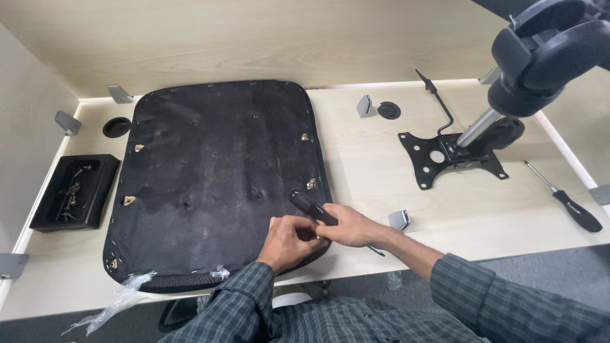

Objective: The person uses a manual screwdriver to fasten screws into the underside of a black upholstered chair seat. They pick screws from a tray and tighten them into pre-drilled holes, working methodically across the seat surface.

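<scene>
A black chair seat pad (210, 178) lies upside down on the pale wooden desk (368, 171), with brass-coloured screw inserts near its edges. My right hand (352, 227) is closed around a black-handled screwdriver (312, 208), its handle pointing up-left and its shaft tip poking out below the wrist. My left hand (289, 240) rests with fingers curled at the pad's near right corner, touching the right hand. What the left fingers pinch is hidden.
A black tray (76, 190) with several screws sits at the left. A chair base mechanism (451, 155) with gas cylinder and castor hub (546, 51) lies at right, beside a second screwdriver (569, 200). Clear plastic wrap (121, 302) hangs off the front edge.
</scene>
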